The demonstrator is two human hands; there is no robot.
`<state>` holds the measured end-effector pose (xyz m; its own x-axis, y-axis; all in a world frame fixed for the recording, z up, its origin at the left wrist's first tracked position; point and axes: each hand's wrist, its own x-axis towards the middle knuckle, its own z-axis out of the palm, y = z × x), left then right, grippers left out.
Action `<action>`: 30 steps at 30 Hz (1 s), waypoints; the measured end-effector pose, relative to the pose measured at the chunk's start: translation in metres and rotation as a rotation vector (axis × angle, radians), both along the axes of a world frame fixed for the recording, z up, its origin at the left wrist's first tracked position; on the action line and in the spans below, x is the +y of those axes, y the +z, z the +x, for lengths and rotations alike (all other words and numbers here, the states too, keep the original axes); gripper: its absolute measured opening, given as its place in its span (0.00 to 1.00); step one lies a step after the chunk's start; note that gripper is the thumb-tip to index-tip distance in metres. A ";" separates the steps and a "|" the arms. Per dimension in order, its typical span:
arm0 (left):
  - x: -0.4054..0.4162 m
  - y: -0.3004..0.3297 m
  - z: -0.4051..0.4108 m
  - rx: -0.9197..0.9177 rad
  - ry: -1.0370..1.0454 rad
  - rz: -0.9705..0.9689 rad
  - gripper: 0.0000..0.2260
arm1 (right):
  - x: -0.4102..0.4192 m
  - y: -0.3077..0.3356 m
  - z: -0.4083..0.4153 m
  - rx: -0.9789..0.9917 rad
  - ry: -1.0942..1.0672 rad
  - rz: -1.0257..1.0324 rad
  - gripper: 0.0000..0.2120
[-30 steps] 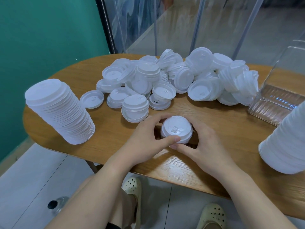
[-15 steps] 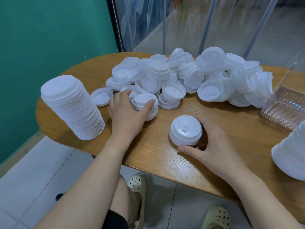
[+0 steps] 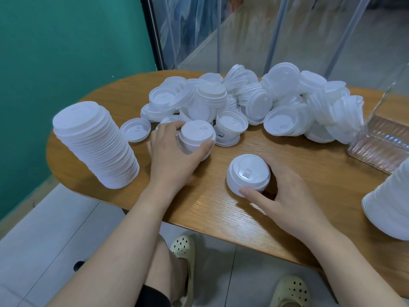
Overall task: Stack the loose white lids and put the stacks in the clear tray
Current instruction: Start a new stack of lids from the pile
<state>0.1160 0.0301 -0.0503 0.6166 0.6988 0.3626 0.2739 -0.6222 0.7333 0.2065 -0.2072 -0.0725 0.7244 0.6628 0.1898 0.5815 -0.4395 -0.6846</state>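
Observation:
A big heap of loose white lids covers the back of the wooden table. My left hand grips a short stack of lids at the heap's front edge, thumb on its right side. Near the table's front, a second short lid stack stands with my right hand curled round it, thumb against its front. At the right edge stands the clear tray, ribbed and partly cut off.
A tall leaning stack of lids stands at the table's left end. Another tall stack lies at the right edge, partly out of frame. One single lid lies upside down beside the left stack. Glass panels rise behind the table.
My left hand left the small stack by my right hand, reached to the heap's front edge and closed round another short stack. My right hand kept its hold.

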 end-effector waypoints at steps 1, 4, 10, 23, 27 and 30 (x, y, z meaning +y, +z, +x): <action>-0.003 0.001 -0.001 -0.022 -0.029 -0.008 0.31 | 0.000 0.000 0.000 0.000 0.002 0.003 0.33; -0.014 0.001 -0.004 -0.036 -0.091 -0.024 0.29 | 0.000 0.001 0.000 -0.001 0.008 0.011 0.31; -0.017 0.000 -0.003 -0.018 -0.117 -0.070 0.29 | 0.000 0.001 0.000 -0.004 0.005 -0.003 0.30; -0.016 0.000 -0.002 0.090 -0.109 0.011 0.32 | 0.000 0.002 -0.001 -0.009 -0.005 -0.014 0.29; -0.020 -0.001 -0.003 0.056 -0.138 0.033 0.32 | 0.000 0.001 -0.001 -0.014 -0.005 -0.016 0.29; -0.026 0.000 -0.004 0.027 -0.208 0.071 0.30 | 0.000 0.000 -0.001 -0.018 0.000 -0.010 0.30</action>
<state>0.1122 0.0043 -0.0501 0.7548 0.5290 0.3879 0.1535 -0.7174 0.6795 0.2058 -0.2070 -0.0725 0.7210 0.6645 0.1965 0.5939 -0.4464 -0.6694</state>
